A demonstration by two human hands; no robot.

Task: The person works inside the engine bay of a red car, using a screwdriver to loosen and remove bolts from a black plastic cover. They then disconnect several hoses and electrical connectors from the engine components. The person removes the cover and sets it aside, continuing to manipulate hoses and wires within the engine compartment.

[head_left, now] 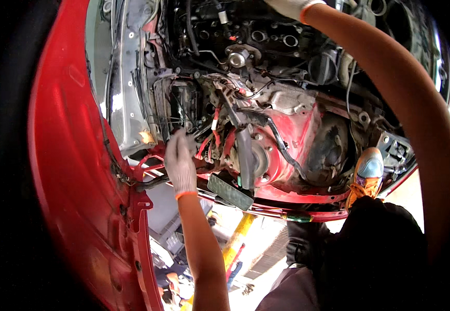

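Gloved left hand (179, 161) in the wiring of a stripped red engine bay, right hand (290, 7) braced high on the engine.

The left hand reaches up into the bundle of red and black wires (215, 136) beside the black box (183, 103) at the bay's left side. Its fingers are curled among the strands there, probably pinching one, though the glove hides the contact, so I cannot tell whether its grip is closed. The right arm stretches across to the top of the engine (245, 46). Only the glove's cuff shows at the picture's edge, so its grip cannot be judged either; the reach looks like a steadying hold. An orange shoe (367, 173) is planted on the red front frame (287, 194), likely for leaning in over the bay.
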